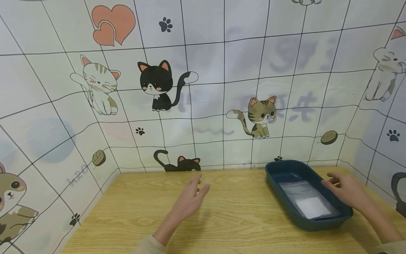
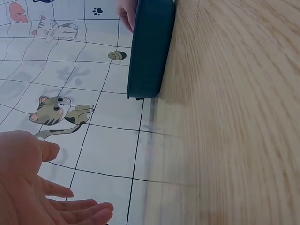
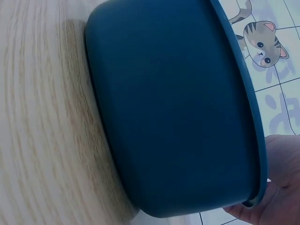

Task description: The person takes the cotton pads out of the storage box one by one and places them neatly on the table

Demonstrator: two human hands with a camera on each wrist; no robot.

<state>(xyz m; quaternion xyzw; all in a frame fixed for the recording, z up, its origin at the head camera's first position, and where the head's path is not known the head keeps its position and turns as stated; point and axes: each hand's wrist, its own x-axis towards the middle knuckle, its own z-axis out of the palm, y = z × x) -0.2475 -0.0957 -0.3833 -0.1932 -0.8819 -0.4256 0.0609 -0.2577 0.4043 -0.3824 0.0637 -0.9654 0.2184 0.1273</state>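
Hanging loosely spread, empty, left hand (image 1: pixel 187 203) and right hand (image 1: pixel 348 192) flank a basin (image 1: pixel 321 225) whose bag (image 1: pixel 306 197) only the head view shows.

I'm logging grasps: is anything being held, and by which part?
The left grip holds nothing. The right grip is at the right rim of the blue tub; whether it holds on cannot be told.
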